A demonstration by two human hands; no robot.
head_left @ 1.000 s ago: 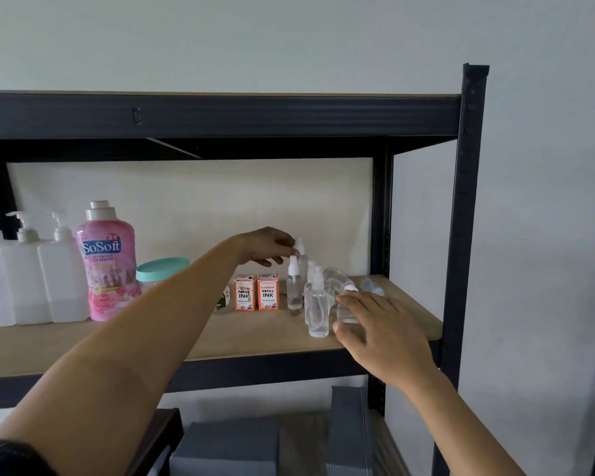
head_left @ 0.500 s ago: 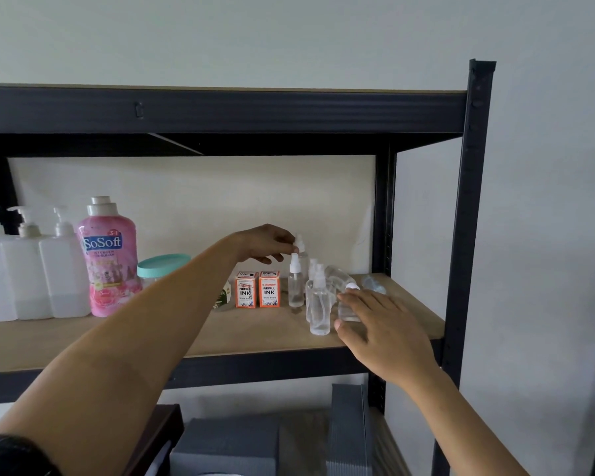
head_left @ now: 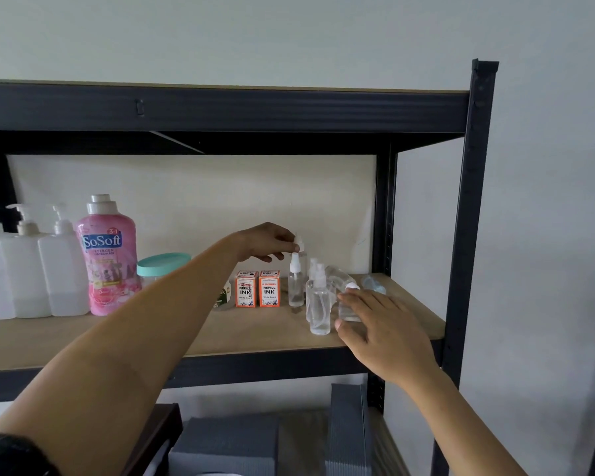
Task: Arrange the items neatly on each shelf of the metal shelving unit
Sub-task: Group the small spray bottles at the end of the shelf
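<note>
The left hand (head_left: 267, 242) is pinching the white cap of a back-row spray bottle (head_left: 300, 250), standing upright by the wall; the right hand (head_left: 380, 326), nearer the shelf (head_left: 255, 329) edge, is curling its fingers round a small clear bottle (head_left: 348, 305) that seems upright, just right of the standing cluster (head_left: 318, 300).
</note>
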